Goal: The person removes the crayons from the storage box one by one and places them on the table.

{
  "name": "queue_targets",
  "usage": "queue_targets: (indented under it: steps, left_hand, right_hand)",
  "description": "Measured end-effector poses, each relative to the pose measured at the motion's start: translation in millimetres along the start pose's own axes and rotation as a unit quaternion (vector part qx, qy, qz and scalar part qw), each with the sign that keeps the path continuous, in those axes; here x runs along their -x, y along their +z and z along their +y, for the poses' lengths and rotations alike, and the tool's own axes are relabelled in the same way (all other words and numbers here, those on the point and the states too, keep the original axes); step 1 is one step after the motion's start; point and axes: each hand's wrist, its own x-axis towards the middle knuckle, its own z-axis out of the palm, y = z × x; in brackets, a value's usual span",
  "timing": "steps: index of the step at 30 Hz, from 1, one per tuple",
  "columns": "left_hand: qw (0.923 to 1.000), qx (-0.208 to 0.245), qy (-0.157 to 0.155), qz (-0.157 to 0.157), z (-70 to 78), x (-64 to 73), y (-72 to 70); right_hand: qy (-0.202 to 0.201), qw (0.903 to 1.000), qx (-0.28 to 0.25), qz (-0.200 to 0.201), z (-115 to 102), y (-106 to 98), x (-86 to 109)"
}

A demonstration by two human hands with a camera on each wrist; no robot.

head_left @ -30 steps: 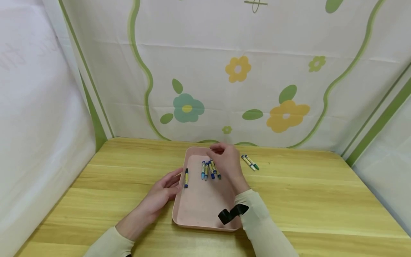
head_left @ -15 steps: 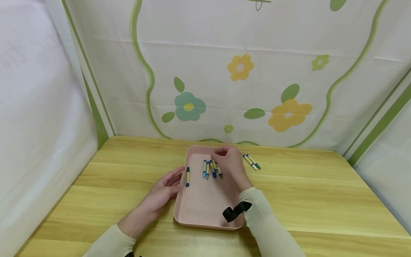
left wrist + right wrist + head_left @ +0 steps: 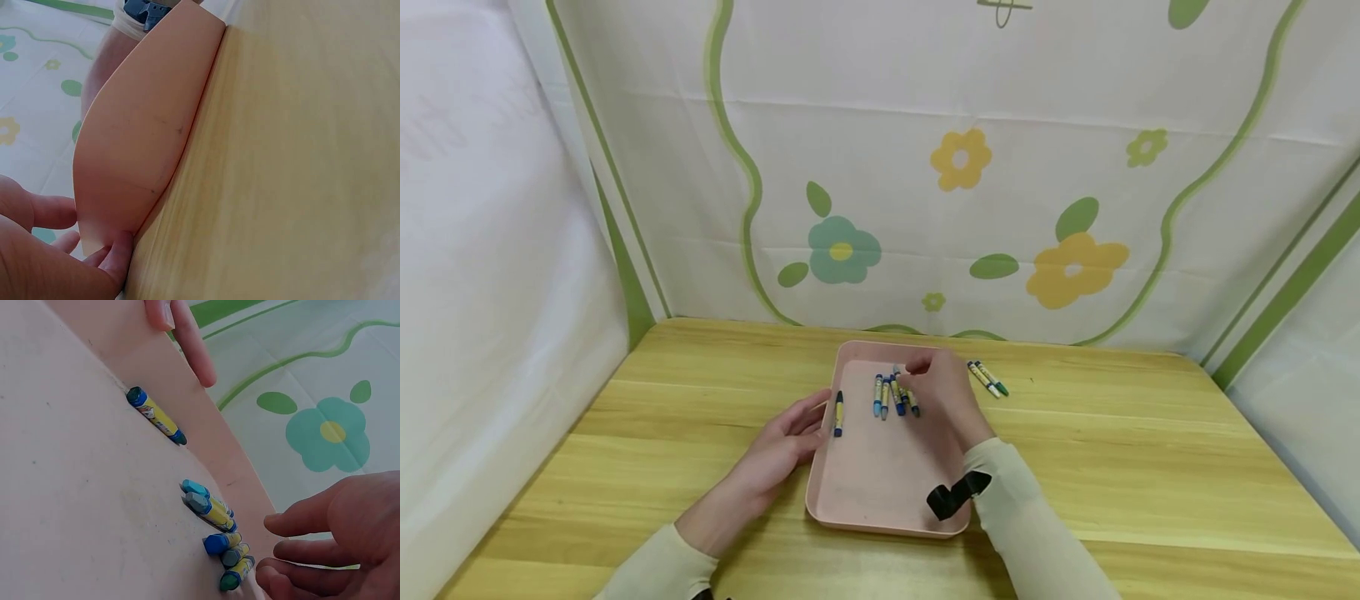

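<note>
My left hand (image 3: 777,446) holds the left edge of a shallow pink tray (image 3: 880,500). In the left wrist view, its fingers (image 3: 119,256) press the outer wall, with another digit at the rim. Several crayons (image 3: 877,396) with yellow wrappers and blue bands lie side by side near the tray's far end. One dark green crayon (image 3: 838,414) lies apart along the left wall. My right hand (image 3: 942,383) is just right of the group. In the right wrist view, its loosely bent fingers stand apart beside the dark green-ended crayon (image 3: 237,573), with nothing visible between them.
Two more crayons, one white-tipped (image 3: 983,379) and one green-tipped (image 3: 992,377), lie outside the tray to its right. The wooden table (image 3: 1150,450) meets a floral curtain (image 3: 880,167) at the back and a white curtain (image 3: 490,292) on the left.
My right hand has drawn slightly to the right from the crayon group, uncovering a pale crayon tip at its top. My left hand stays on the tray. The view shifted slightly.
</note>
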Motion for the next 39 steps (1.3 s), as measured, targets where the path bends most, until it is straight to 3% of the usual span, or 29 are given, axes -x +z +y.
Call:
queue_targets:
  steps: [9, 17, 26, 39]
  left_hand:
    - [1.0, 0.0, -0.001, 0.002, 0.0, -0.8, 1.6]
    - [1.0, 0.002, -0.002, 0.005, 0.4, -0.2, 2.2]
    - [1.0, 0.003, -0.002, 0.007, 0.5, 0.6, 1.6]
    - [1.0, 0.006, 0.003, -0.001, -0.5, -0.2, 3.0]
  right_hand:
    - [-0.011, 0.9995, 0.019, -0.024, 4.4, 0.1, -4.2]
    - [-0.052, 0.9971, 0.036, -0.042, 6.9, 2.3, -8.6]
    - [-0.047, 0.9958, 0.066, -0.041, 7.3, 0.6, -10.1]
    - [-0.058, 0.9922, 0.08, -0.076, 12.9, -5.7, -10.9]
